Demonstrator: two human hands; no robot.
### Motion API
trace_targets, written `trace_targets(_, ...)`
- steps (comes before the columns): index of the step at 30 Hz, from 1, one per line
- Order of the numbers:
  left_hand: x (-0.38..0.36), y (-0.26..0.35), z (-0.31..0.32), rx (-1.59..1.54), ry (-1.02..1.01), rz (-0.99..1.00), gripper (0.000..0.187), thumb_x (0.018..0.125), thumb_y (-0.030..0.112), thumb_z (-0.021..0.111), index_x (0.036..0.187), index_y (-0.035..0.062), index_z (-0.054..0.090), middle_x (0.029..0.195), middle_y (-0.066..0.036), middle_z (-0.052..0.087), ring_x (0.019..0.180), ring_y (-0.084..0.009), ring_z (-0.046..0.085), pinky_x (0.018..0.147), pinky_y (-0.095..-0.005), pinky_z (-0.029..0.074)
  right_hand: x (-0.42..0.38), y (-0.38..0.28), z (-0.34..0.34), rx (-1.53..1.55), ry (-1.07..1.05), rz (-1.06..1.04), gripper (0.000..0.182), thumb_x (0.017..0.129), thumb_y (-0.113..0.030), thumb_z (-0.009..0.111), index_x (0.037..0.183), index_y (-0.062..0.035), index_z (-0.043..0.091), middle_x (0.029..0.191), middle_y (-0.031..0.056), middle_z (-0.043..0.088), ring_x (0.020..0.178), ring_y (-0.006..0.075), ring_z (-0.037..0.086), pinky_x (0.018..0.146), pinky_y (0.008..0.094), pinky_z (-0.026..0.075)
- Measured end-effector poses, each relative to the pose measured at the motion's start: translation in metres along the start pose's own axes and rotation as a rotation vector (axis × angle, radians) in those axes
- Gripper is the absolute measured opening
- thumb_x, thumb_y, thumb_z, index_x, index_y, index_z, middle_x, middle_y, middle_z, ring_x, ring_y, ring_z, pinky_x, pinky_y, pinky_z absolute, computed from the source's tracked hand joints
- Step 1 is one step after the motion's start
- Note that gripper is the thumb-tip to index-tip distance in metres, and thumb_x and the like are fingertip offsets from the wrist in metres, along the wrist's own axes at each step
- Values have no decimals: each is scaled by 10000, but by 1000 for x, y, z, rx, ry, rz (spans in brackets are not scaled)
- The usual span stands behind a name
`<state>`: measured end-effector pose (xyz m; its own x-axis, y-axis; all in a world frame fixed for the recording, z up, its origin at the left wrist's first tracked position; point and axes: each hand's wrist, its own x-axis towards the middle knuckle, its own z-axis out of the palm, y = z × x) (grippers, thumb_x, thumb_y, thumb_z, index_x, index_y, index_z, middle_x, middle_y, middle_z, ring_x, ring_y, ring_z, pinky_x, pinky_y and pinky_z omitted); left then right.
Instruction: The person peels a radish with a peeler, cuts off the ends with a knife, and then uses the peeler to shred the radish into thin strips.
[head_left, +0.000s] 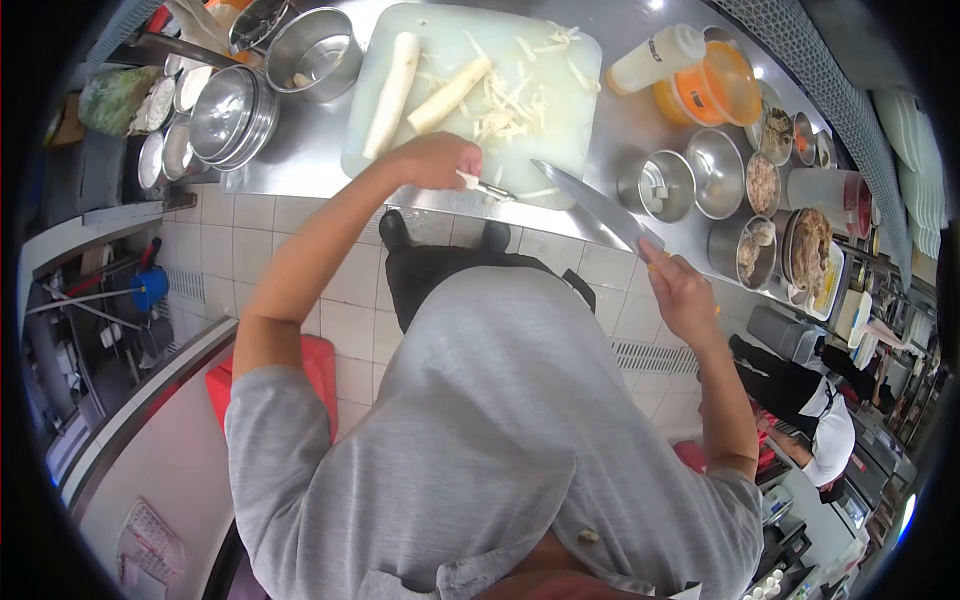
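Note:
My left hand (440, 162) is closed on a small peeler (488, 188) at the near edge of the white cutting board (365, 110). My right hand (680, 290) grips the handle of a large knife (600, 205), whose blade points up and left, its tip over the board's near right edge. On the board lie a long pale peeled root (393, 95) and a shorter pale piece (450, 95), side by side. Pale peelings (510, 110) are scattered to their right.
Steel bowls (232, 115) and a pot (315, 55) stand left of the board. On the right are a squeeze bottle (655, 60), an orange container (720, 85), a steel pot with white pieces (665, 185) and several food containers. Another person (830, 435) is at far right.

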<state>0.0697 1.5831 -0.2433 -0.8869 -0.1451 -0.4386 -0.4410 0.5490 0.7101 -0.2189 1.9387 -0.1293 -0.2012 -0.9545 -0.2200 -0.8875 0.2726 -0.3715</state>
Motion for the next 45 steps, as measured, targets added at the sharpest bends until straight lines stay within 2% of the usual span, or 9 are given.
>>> trace_targets(3, 15, 25, -19, 215, -132, -113, 291, 798, 127, 770, 1088, 143, 753, 1071, -72, 765, 1034, -251, 707, 879, -375, 538, -6, 8, 5, 31, -13, 13, 424, 979, -218, 690, 1400, -253, 656, 949, 110, 742, 827, 323, 717, 729, 438, 576)
trace_targets(4, 24, 28, -19, 249, -141, -167, 252, 788, 136, 777, 1039, 161, 777, 1069, -52, 768, 1034, -259, 715, 884, -408, 532, -7, 10, 7, 37, -15, 6, 410, 978, -232, 694, 1387, -252, 667, 947, 107, 749, 827, 319, 720, 729, 435, 577)
trace_targets(7, 41, 44, -20, 430, -175, -151, 244, 771, 146, 787, 1011, 189, 792, 1068, -39, 770, 1047, -244, 710, 894, -445, 508, -10, 16, 16, 58, 0, -10, 400, 974, -256, 708, 1373, -244, 676, 937, 105, 761, 811, 313, 728, 726, 424, 581)
trace_targets(8, 49, 51, -18, 544, -215, -170, 233, 767, 105, 758, 971, 208, 804, 1020, -32, 766, 1037, -235, 702, 937, -487, 453, -9, 18, 18, 63, 17, -23, 404, 971, -259, 712, 1373, -242, 676, 930, 103, 759, 803, 313, 728, 720, 421, 581)
trace_targets(11, 55, 68, -16, 639, -178, -132, 267, 761, 48, 709, 940, 220, 807, 954, -31, 760, 1000, -238, 697, 970, -505, 399, -5, 20, 22, 68, 53, -52, 417, 960, -268, 726, 1373, -235, 676, 915, 99, 755, 781, 310, 728, 701, 417, 581)
trace_targets(14, 62, 75, -16, 680, -157, -119, 280, 750, 33, 680, 913, 222, 806, 900, -34, 754, 958, -245, 697, 971, -516, 373, 0, 20, 19, 51, 68, -67, 438, 946, -274, 743, 1377, -229, 676, 903, 98, 751, 762, 303, 727, 676, 415, 576)
trace_targets(20, 74, 82, -28, 705, -218, -195, 207, 723, 115, 747, 899, 209, 801, 863, -35, 744, 937, -243, 694, 937, -510, 384, 8, 22, 14, -34, 76, -98, 475, 930, -274, 762, 1394, -244, 670, 808, 83, 700, 685, 278, 692, 626, 406, 555)
trace_targets(26, 73, 76, -28, 669, -197, -168, 179, 696, 151, 782, 873, 180, 796, 849, -38, 741, 916, -247, 694, 901, -521, 397, 21, 21, 15, -80, 104, -167, 498, 920, -274, 772, 1406, -261, 663, 752, 72, 649, 634, 271, 655, 602, 407, 539)
trace_targets(45, 66, 78, -28, 648, -189, -158, 169, 769, 232, 839, 930, 185, 816, 880, -23, 748, 935, -227, 685, 938, -499, 359, 44, 33, 13, -246, 112, -342, 575, 901, -254, 783, 1454, -249, 626, 732, 49, 561, 646, 237, 618, 617, 390, 537)
